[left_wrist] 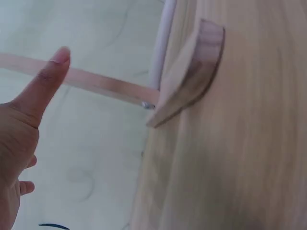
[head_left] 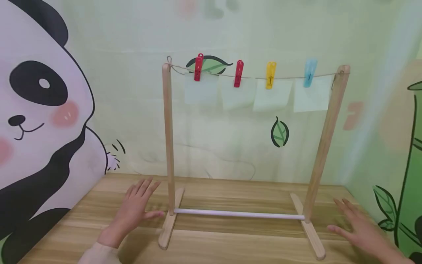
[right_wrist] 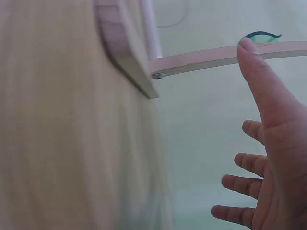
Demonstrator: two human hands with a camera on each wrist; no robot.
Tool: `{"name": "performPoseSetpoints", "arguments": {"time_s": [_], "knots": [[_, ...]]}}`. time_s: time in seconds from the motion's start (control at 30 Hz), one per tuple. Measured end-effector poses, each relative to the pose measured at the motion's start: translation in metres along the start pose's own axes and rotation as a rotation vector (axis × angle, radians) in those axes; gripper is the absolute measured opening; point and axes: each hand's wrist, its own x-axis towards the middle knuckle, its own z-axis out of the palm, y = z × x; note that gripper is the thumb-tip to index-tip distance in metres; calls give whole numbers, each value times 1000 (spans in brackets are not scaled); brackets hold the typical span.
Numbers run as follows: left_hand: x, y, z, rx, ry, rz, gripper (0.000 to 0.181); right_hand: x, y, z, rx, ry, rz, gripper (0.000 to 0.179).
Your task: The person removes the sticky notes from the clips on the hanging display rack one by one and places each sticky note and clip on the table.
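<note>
A wooden rack (head_left: 169,143) stands upright on a tabletop (head_left: 237,244), its 2 posts (head_left: 326,146) set on 2 flat feet (head_left: 313,240) and joined low down by 1 white rod (head_left: 239,213). A thin string (head_left: 250,77) sags slightly between the post tops. On it hang 4 pale paper squares (head_left: 273,97), each under 1 peg (head_left: 239,74): red, red, yellow, light blue from left to right.

Left wrist view: left grip (left_wrist: 17,139) cut off, tabletop (left_wrist: 254,139) seemingly blurred.
</note>
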Motion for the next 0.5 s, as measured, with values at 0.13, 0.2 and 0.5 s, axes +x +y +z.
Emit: {"name": "performPoseSetpoints", "arguments": {"time_s": [0.13,0.2,0.5], "knots": [[4,6,-6,3,118,54,92,4,-5,-15,-30,7,14,90],[6,10,-10,-4,158,65,90,6,-10,-23,-57,-10,35,89],[19,30,-28,-45,322,117,78,13,-32,-58,-20,-49,109,79]]}}
